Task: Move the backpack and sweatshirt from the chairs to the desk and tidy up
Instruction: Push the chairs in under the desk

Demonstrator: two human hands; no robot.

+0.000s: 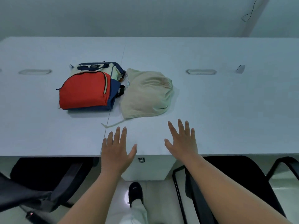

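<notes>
Head view, looking down over the near edge of a white surface (210,110) made of two panels that meet at a seam

Backpack (88,89): lies flat on the surface, left of centre, front pocket up. Red-orange front pocket, cream upper body, navy sides and carry handle. A small dark patch sits under the handle; its writing is too small to read

Sweatshirt (146,94): cream, bundled into a rounded heap just right of the backpack, touching or nearly touching it at the backpack's side strap. A white tag (128,83) shows at its left edge with dark print, not legible. A drawstring (111,124) trails from the bundle's near edge toward the seam

Left hand (117,149): palm down, fingers spread and straight, over the near edge of the surface, holding nothing. Whether it touches the surface cannot be told

Right hand (182,141): same pose, fully spread, empty, just near of the sweatshirt but apart from it

Other items: two oval cable grommets (201,71) set into the surface on either side of the things; a small grey object (240,68) at far right. Black chairs (242,183) stand at lower left and lower right, their seats bare. A black shoe (135,194) shows on the floor between them
</notes>
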